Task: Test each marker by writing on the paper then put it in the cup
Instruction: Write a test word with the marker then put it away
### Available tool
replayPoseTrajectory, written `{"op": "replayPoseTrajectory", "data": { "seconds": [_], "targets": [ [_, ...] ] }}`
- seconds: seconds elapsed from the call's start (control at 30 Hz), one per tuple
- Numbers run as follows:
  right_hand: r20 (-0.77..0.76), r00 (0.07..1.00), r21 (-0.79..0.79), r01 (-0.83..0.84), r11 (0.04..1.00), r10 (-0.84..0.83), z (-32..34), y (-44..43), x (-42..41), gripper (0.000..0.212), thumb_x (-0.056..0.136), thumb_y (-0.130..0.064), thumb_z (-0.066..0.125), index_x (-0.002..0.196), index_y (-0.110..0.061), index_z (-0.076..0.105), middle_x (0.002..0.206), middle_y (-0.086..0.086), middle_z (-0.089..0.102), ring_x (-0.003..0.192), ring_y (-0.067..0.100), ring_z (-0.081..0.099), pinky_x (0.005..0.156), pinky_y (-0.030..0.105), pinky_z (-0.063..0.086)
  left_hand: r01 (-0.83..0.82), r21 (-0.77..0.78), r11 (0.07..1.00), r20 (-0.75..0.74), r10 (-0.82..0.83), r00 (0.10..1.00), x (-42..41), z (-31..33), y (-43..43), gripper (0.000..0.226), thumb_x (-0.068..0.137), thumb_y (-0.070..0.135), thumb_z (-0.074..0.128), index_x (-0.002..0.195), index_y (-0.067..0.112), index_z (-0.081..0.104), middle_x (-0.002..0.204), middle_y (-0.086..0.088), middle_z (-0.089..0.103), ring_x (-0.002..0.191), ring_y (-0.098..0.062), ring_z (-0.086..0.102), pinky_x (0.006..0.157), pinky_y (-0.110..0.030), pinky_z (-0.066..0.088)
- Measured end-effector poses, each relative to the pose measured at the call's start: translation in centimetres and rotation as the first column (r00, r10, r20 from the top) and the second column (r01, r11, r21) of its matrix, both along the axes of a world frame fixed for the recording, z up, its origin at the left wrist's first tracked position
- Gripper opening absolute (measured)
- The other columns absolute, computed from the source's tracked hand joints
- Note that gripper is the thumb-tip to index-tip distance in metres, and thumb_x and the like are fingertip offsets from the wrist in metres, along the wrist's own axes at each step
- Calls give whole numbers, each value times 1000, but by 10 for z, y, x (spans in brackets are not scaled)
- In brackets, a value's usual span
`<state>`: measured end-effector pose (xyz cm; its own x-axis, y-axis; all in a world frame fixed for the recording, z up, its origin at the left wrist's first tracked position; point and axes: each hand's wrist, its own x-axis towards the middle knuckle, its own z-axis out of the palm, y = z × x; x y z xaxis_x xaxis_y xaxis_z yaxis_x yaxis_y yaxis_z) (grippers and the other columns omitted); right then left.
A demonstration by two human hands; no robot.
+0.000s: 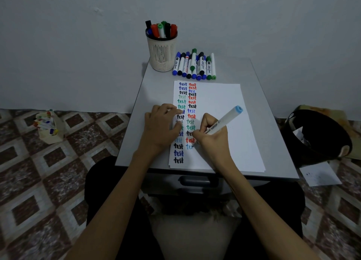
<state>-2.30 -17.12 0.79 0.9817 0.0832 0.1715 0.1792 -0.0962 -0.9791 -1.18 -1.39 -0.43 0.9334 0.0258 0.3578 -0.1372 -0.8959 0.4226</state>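
Observation:
A white paper (220, 113) lies on a small grey table (154, 91), with two columns of the word "test" in blue, red, black and green. My right hand (212, 131) grips a light-blue marker (227, 120), tip down on the paper at a light-blue word near the bottom of the second column. My left hand (162, 126) rests flat on the paper's left edge, fingers slightly curled, holding nothing that I can see. A beige slotted cup (162, 53) at the table's far edge holds several markers. A row of several capped markers (194, 66) lies right of the cup.
On the tiled floor to the left stands a beige box of coloured markers (48, 125). A black bin (316, 136) sits to the right of the table, with a loose sheet (320, 174) beside it. A grey wall is behind the table.

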Motion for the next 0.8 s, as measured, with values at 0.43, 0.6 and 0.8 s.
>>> {"op": "replayPoseTrajectory", "data": {
  "seconds": [0.43, 0.6, 0.8],
  "targets": [
    [-25, 998, 18, -61, 998, 61, 1, -2, 0, 27, 68, -1, 59, 60, -12, 35, 72, 35, 48, 84, 56, 54, 69, 63, 54, 15, -13, 1000, 35, -15, 999, 0, -3, 0, 43, 78, 37, 45, 115, 22, 60, 121, 1, 54, 110, -20, 44, 81, -30, 25],
    [-20, 1000, 150, 6, 989, -3, 10, -7, -2, 27, 75, 13, 62, 66, -4, 43, 61, 15, 42, 52, 17, 53, 48, 26, 50, 23, -29, 999, 49, -22, 999, 1, -5, 1, 42, 79, 31, 41, 115, 20, 60, 121, 0, 54, 108, -20, 45, 80, -31, 26],
    [-69, 997, 421, 61, 905, -36, 18, -11, -4, 25, 81, 2, 71, 78, -5, 47, 73, 14, 56, 59, 22, 52, 50, 20, 43, 155, -428, 890, 254, -46, 966, -3, 6, 5, 34, 88, -5, 38, 120, 2, 45, 125, -11, 46, 104, -17, 54, 87, -12, 42]
  ]
}}
